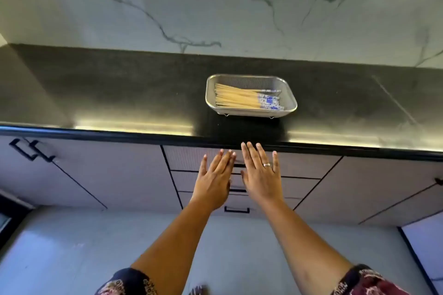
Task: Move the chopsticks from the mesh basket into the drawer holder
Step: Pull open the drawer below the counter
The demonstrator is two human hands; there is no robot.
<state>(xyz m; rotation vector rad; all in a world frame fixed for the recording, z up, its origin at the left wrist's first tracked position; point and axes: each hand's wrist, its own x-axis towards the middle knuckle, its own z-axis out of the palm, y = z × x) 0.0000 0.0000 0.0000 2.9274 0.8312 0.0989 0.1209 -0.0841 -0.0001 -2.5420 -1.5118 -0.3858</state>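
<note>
Wooden chopsticks (242,98) lie in the mesh basket (288,93), beyond both flat, empty hands (213,182) (262,175).

1. The mesh basket (247,80) stands on the countertop (119,93), a little right of the middle.
2. The chopsticks (239,98) lie in the basket, side by side, running left to right.
3. The wall (215,7) rises behind the countertop.
4. The drawers (187,158) sit under the countertop's front edge, below the basket, one over another.
5. The left hand (214,179) and right hand (261,175) are side by side before the drawers, fingertips near the countertop's edge.
</note>
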